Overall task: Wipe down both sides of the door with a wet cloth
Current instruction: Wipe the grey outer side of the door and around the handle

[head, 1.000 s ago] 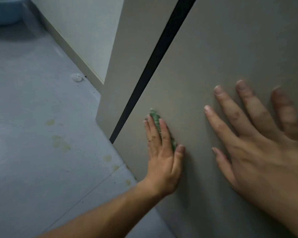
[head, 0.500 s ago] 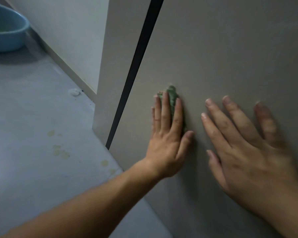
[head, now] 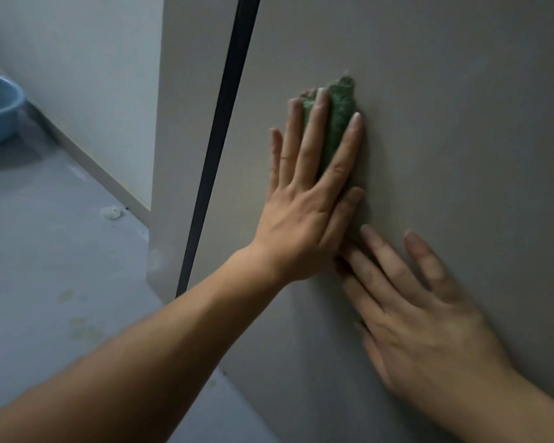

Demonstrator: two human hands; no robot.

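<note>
- Pressing cloth [head: 339,116] against door [head: 445,123] at upper centre with left hand [head: 304,215], fingers straight.
- Resting right hand [head: 429,330] flat on door, lower right, fingers spread.

Dim, flat indoor light; the right hand [head: 429,318] is motion-blurred, straight lines bow slightly near the edges.

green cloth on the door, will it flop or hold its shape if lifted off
Probably floppy: the green cloth is bunched and creased under the left hand. Likely to drop if released, since only flat fingers pin it to the upright door.
</note>
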